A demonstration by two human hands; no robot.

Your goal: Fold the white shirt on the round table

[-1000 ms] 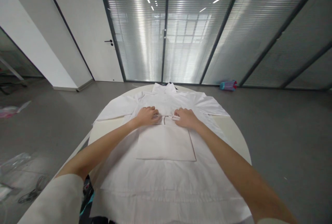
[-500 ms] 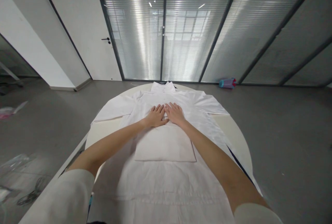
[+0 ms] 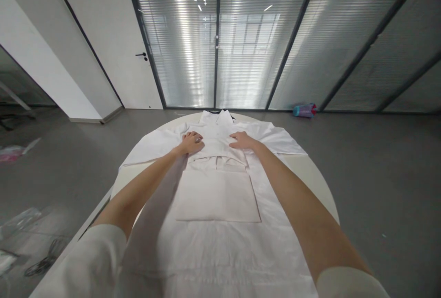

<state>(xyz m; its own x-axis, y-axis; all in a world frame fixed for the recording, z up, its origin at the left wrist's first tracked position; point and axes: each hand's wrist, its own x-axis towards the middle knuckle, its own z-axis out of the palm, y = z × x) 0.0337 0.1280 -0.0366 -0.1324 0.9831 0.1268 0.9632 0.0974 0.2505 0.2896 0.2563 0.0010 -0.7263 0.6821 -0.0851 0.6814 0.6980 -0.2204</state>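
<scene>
A white short-sleeved garment (image 3: 220,247) lies spread on a round pale table (image 3: 317,192), its collar at the far end and sleeves out to both sides. On its front rests a pale pinkish cloth piece (image 3: 218,197) with a large flat pocket-like panel and small folds above it. My left hand (image 3: 193,142) rests on the upper left of the cloth, fingers bent and thumb apart. Opposite it, my right hand (image 3: 242,140) lies on the upper right, fingers stretched inward and thumb apart. Cloth beneath the palms is hidden.
Behind the table stand a glass partition (image 3: 248,72) with blinds and a white door (image 3: 113,36). A blue and red object (image 3: 304,110) lies on the floor by the glass. Clear plastic (image 3: 20,224) and a dark cable (image 3: 43,261) lie on the floor at left.
My hands have moved apart from the middle of the cloth, left hand leftward and right hand rightward, both slightly farther away. The folds above the panel are uncovered now.
</scene>
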